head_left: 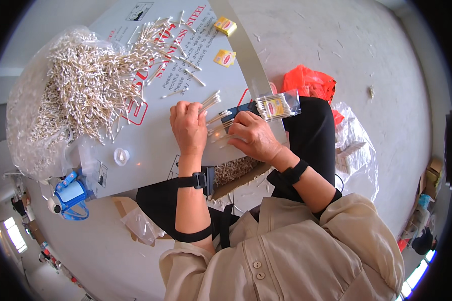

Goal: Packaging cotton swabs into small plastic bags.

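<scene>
My left hand (190, 128) is closed around a small bundle of cotton swabs (212, 101), their white tips poking out past the fingers on the right. Just right of it, my right hand (258, 134) has its fingers curled down over more swabs (219, 131) near the table's front edge. Its thumb and fingertips appear to pinch some of them, partly hidden under the hand. Beyond the right hand lies a clear packet (276, 107) holding a row of swabs and a yellow card. A dark flat piece (231, 120) shows between the hands.
A large clear bag (32, 100) spills a heap of swabs (85, 80) over the table's left. Yellow cards (225, 57) and a yellow box (225, 26) lie at the back. A round plastic cap (121, 156) sits front left. Below the edge stands a box of swabs (236, 170).
</scene>
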`<state>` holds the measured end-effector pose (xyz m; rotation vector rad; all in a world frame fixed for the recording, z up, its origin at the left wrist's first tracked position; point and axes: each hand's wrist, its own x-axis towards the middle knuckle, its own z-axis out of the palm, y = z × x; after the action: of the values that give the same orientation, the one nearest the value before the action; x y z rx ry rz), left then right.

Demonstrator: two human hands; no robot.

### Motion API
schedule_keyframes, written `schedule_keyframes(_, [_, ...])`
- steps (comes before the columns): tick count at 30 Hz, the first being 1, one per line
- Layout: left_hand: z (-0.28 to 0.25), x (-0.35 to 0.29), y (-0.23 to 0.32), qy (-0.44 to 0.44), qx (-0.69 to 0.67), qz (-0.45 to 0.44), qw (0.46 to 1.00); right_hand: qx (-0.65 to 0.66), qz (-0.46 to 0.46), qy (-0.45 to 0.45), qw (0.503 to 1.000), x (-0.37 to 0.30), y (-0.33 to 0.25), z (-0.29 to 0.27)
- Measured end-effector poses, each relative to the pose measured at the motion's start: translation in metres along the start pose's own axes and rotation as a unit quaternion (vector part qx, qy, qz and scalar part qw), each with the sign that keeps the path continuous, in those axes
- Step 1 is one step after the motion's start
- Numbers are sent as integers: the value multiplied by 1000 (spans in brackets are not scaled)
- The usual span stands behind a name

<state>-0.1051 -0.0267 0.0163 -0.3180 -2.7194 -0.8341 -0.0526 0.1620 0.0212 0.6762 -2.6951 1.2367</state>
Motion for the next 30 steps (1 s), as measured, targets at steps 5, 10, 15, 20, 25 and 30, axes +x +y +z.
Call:
schedule_keyframes(5, [3, 10, -12, -57, 34, 35, 997, 11, 24, 8, 1000, -1, 1, 5])
schedule_keyframes(10, [2, 22, -22, -50, -16, 5, 999, 18, 26, 15, 999, -3, 3, 3])
schedule_keyframes(15, [3, 38, -30, -66, 30, 14, 997, 19, 27, 8, 999, -3, 3, 6])
schedule_keyframes(20, [-1, 35, -24, -121, 23, 48, 991, 23, 27, 16, 999, -3, 4, 6])
schedule_keyframes(25, [-2, 30, -19, -130, 16, 27, 991, 11, 94, 115, 989, 19, 4, 9])
schedule_keyframes(30, [-1, 35, -19, -146, 2, -12, 989, -117, 86, 14, 989, 59, 15, 18])
